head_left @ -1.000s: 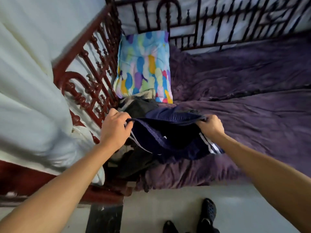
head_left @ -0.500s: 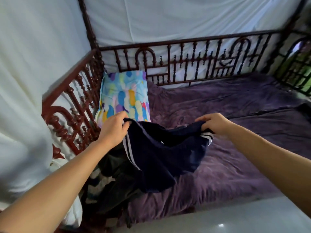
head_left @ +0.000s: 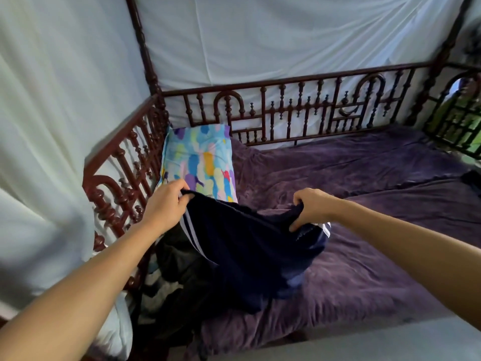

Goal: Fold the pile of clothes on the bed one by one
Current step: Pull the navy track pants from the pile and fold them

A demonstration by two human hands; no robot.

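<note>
We hold a pair of navy shorts (head_left: 250, 251) with white side stripes up off the bed, each hand pinching one end of the waistband: our left hand (head_left: 166, 204) is closed on the corner nearest the pillow, our right hand (head_left: 309, 207) is clenched on the opposite corner. Spreading the waistband this way lets the legs hang straight, which we judge readies the garment for laying flat and folding. Its lower part drapes over the pile of dark clothes (head_left: 182, 277) heaped by the left bed rail. Around that lies a purple velvety bedspread (head_left: 364, 269), wide and bare enough for folding. A bright patterned pillow (head_left: 200, 157) leans in the corner, the carved dark-red wooden railing (head_left: 299, 110) runs behind, and pale cloth (head_left: 260, 40) hangs beyond it.
</note>
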